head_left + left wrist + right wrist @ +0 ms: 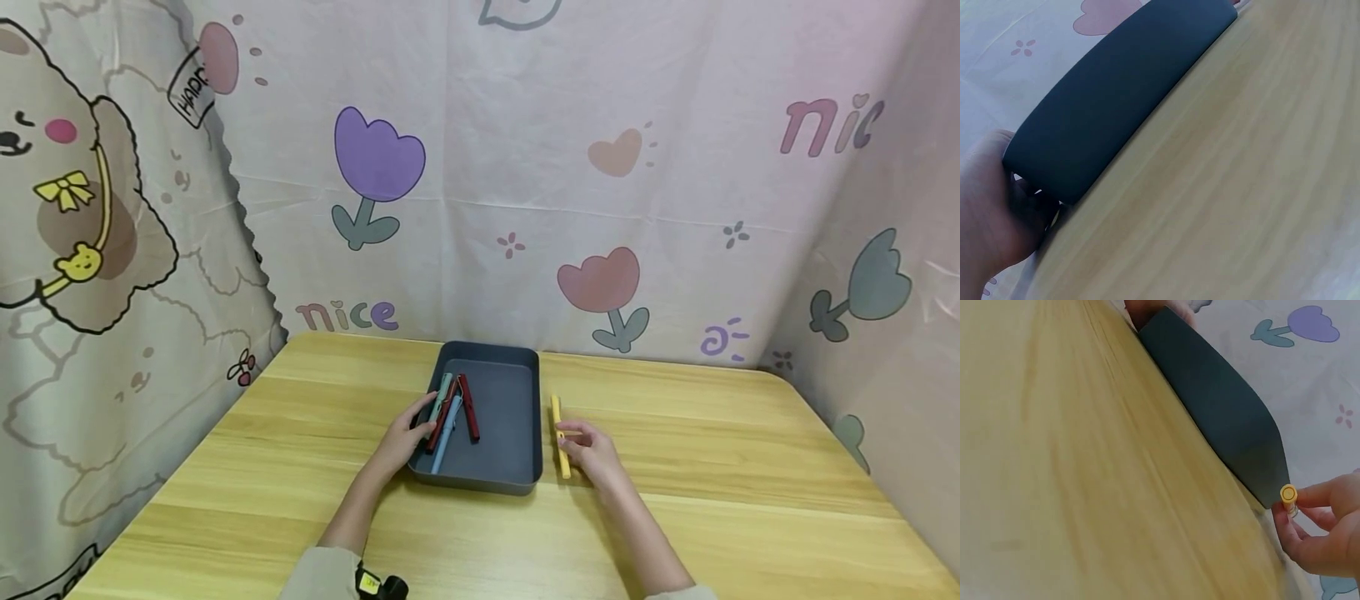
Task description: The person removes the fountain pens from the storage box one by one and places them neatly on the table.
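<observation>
A dark grey rectangular tray (pixel 510 421) lies on the table, holding a light green pen (pixel 444 390), two dark red pens (pixel 469 408) and a light blue pen (pixel 446 439) in its left half. My left hand (pixel 400 442) grips the tray's left wall, with the thumb over the rim; the left wrist view has this hand (pixel 988 212) at the tray's near corner. Just right of the tray, my right hand (pixel 595 454) pinches a yellow pen (pixel 564 462) between thumb and fingers. Seen end-on in the right wrist view, the yellow pen (pixel 1289 493) overlaps the tray's corner.
The light wooden table (pixel 735 475) stretches out on both sides of the tray. Behind it hangs a pale printed cloth (pixel 495 167) with flowers and lettering, which also covers the left and right sides. A small black device (pixel 381 585) is strapped at the left wrist.
</observation>
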`<state>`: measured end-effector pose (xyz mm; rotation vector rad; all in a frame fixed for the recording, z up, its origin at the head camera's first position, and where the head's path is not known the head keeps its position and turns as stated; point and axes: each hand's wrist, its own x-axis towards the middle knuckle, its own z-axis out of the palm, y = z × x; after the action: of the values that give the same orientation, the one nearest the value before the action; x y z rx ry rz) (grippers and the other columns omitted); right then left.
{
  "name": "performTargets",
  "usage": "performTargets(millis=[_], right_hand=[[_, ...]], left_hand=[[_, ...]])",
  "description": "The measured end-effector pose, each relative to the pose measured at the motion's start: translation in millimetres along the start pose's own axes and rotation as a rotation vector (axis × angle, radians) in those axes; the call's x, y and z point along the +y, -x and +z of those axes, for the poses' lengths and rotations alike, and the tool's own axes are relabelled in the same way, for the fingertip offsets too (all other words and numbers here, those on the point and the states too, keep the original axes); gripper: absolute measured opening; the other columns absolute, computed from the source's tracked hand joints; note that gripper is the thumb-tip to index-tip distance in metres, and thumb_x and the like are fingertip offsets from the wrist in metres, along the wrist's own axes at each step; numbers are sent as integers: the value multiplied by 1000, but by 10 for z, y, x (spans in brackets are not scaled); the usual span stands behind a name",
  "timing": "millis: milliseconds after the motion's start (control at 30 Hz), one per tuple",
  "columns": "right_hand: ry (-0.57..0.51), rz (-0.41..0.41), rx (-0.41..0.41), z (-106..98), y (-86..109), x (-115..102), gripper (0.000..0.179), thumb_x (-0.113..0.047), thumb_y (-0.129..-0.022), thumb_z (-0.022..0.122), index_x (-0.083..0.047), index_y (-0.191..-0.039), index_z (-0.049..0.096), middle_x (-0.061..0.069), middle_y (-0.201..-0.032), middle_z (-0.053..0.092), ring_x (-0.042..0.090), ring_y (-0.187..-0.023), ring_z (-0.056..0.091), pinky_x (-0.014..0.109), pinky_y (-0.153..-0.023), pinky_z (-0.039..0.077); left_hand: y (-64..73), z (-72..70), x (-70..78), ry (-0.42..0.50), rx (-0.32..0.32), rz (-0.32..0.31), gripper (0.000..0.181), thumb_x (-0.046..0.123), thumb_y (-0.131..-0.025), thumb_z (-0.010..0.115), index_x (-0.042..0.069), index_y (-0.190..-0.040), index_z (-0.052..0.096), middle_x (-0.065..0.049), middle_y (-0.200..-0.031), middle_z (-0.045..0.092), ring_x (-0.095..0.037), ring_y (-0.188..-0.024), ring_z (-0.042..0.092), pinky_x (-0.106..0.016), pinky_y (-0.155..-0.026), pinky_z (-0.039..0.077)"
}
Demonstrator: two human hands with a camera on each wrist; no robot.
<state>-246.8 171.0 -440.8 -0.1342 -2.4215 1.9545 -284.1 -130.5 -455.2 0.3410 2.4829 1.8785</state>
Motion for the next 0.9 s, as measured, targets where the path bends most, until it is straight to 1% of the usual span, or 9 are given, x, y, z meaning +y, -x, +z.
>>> performTargets(millis=[300, 333, 367, 567, 733, 900], right_hand=[[-52, 8, 5, 20, -7, 67, 25, 1, -87, 58, 6, -112, 60, 14, -94, 61, 19, -82, 56, 28, -68, 47], [-54, 6, 5, 19, -5, 71, 25, 0, -87, 58, 6, -111, 60, 14, -94, 61, 19, -82, 57, 28, -68, 48], [-52, 4, 6, 16, -4, 72, 25, 0, -87, 58, 6, -111, 61, 13, -94, 61, 19, -82, 57, 28, -68, 48], [-32, -20, -8, 20, 15, 82, 27, -2, -86, 59, 6, -112, 61, 12, -94, 62, 19, -84, 58, 29, -73, 48], [-21, -25, -1, 33, 10, 113, 28, -2, -81, 66, 3, -108, 63, 9, -87, 62, 19, -79, 58, 27, -66, 48], [21, -69, 7, 73, 29, 127, 29, 1, -77, 68, 2, -106, 64, 8, -85, 63, 19, -78, 59, 25, -63, 48]], left_hand=[[-8, -2, -6, 4, -1, -17, 50, 5, -94, 51, 9, -141, 38, -20, -146, 23, -39, -133, 14, -57, -101, 18], [-4, 0, -5, -1, -3, -11, 50, 5, -94, 51, 8, -141, 38, -21, -146, 23, -40, -133, 14, -58, -101, 18], [-3, 1, -8, -7, -3, -3, 50, 5, -94, 51, 7, -141, 37, -22, -146, 23, -41, -132, 14, -58, -101, 18], [8, -3, -21, -16, 8, -2, 50, 6, -93, 52, 7, -141, 38, -22, -145, 24, -41, -132, 16, -58, -100, 19], [9, 5, -10, -16, 10, -3, 50, 6, -93, 52, 8, -141, 38, -22, -145, 23, -41, -132, 16, -58, -101, 19], [30, 11, 1, -20, 18, 1, 50, 5, -93, 52, 7, -140, 39, -23, -144, 26, -42, -132, 17, -59, -100, 19]])
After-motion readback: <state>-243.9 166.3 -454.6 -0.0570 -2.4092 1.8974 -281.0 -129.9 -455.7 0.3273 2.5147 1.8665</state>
